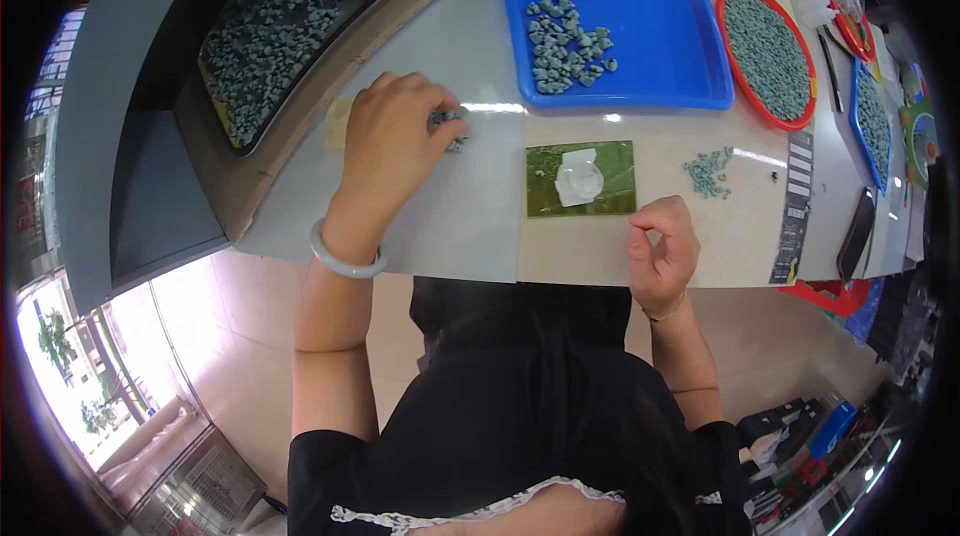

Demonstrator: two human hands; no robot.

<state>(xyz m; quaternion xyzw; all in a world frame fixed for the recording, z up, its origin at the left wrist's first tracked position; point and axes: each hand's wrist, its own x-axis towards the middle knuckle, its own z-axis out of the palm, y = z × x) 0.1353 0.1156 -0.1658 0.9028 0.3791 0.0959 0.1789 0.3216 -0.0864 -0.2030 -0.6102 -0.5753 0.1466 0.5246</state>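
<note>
Over the left part of the table my left hand (395, 126), a pale bangle on its wrist, curls thumb and fingers around a few small dark grey-green stones (456, 144). Partly hidden by the fingers, some of these touch the table. My right hand (664, 248) rests at the table's front edge, fingers bent in and pressed toward the thumb; anything in that pinch is too small to make out. Between the hands lies a green rectangular mat (615, 198) with a white lump of soft-looking material (578, 179) on it. Small green chips (708, 174) are scattered beyond my right hand.
A blue tray (660, 46) holding stone pieces stands at the back. To its right is a red round tray (808, 96) full of small green chips. A large dark tray of stones (300, 26) sits at far left. At right lies a black elongated object (856, 234).
</note>
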